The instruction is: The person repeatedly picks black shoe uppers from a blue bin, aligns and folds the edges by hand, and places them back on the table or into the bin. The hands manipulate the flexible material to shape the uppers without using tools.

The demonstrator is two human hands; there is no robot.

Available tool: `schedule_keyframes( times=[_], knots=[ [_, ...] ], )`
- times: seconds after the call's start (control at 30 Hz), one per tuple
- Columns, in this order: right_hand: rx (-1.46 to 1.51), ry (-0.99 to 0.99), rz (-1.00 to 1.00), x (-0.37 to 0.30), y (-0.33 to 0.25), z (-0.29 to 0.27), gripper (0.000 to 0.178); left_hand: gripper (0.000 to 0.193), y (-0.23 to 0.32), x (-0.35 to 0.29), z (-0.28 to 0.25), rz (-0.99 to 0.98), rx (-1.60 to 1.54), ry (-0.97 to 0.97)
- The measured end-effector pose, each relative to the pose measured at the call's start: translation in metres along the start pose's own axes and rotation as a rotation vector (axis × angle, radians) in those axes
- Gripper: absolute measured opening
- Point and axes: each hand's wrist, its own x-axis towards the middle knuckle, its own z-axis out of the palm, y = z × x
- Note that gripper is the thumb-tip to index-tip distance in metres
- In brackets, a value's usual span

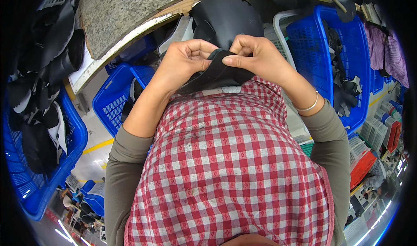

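Both my hands pinch a black leather piece in front of my checked apron. My left hand grips its upper left edge between thumb and curled fingers. Close beside it, my right hand presses its thumb on the upper edge, fingers bent behind. The piece looks curved and folded over at the top; its lower part rests against the apron. Just beyond my hands hangs a larger smooth black sheet, below the table edge.
A table with a grey speckled slab stands ahead. Blue baskets with black scraps stand at the far left, near left and right. Black pieces pile up at the left. Red crates lie farther right.
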Motion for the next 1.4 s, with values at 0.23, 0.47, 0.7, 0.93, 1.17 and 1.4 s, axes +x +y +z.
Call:
schedule_keyframes(
  times=[0.23, 0.47, 0.7, 0.93, 1.17, 1.4],
  knots=[
    [0.108, -0.066, -0.075, 0.006, 0.003, -0.002, 0.025, 0.026, 0.003, -0.005, 0.001, 0.05, 0.069, 0.019],
    [0.107, -0.037, -0.024, 0.011, 0.005, 0.005, 0.024, 0.028, -0.002, -0.006, -0.002, 0.029, 0.107, 0.044],
    [0.139, -0.048, -0.021, 0.012, 0.004, 0.003, 0.023, 0.026, -0.001, -0.009, -0.004, 0.015, 0.084, 0.069],
    [0.113, -0.091, -0.019, 0.013, 0.006, 0.007, 0.016, 0.012, -0.008, 0.001, -0.01, 0.026, 0.019, 0.015],
    [0.021, 0.002, -0.149, 0.022, -0.017, -0.032, 0.05, 0.006, -0.006, -0.007, 0.001, 0.106, 0.026, 0.138],
    [-0.223, 0.034, -0.573, 0.037, -0.044, 0.03, 0.022, 0.007, 0.077, -0.041, -0.033, 0.288, 0.48, 0.168]
  ],
)
